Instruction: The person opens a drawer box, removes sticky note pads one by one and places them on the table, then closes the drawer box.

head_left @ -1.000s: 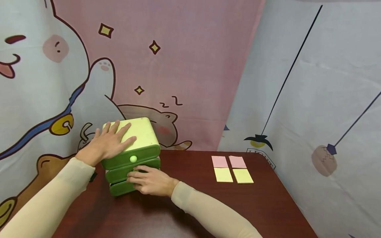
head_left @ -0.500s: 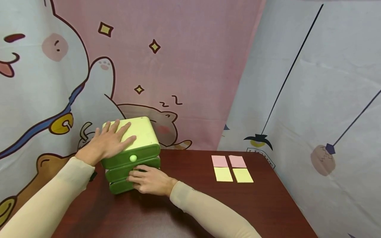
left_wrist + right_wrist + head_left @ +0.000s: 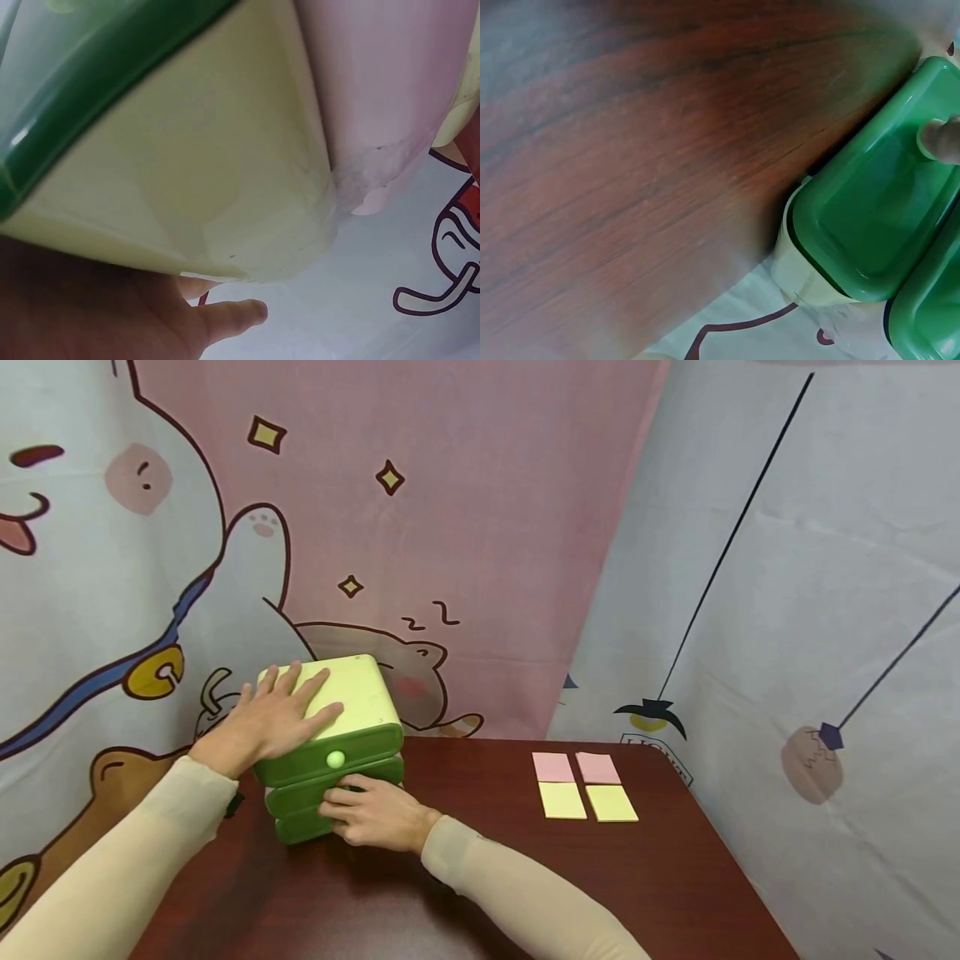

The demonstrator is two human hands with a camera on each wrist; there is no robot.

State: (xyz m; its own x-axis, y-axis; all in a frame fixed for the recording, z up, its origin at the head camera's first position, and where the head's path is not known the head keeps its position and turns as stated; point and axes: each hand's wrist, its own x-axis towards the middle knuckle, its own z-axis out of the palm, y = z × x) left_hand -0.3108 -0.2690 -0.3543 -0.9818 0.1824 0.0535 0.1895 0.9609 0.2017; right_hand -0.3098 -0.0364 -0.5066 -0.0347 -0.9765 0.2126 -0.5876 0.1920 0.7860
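Note:
A small three-drawer box (image 3: 363,693) has a pale yellow top and green drawer fronts. My left hand (image 3: 273,718) rests on its top with the fingers spread. At the lower front is my right hand (image 3: 378,814), hiding part of the middle and bottom drawers. In the right wrist view, a fingertip (image 3: 943,141) presses the round knob of the bottom drawer (image 3: 877,217). A thin dark gap shows around that drawer's edge. The top drawer's knob (image 3: 335,760) is uncovered. The left wrist view shows the box's yellow side (image 3: 202,165) and pink middle tier (image 3: 382,90).
Two pink sticky-note pads (image 3: 553,767) and two yellow pads (image 3: 562,801) lie on the dark red-brown table (image 3: 480,860) to the right. A printed cloth (image 3: 487,527) hangs behind the box and along both sides.
The bottom drawer has slid slightly inward, and the gap above its front has closed. My right hand has moved a little with it. The left hand stays on the top.

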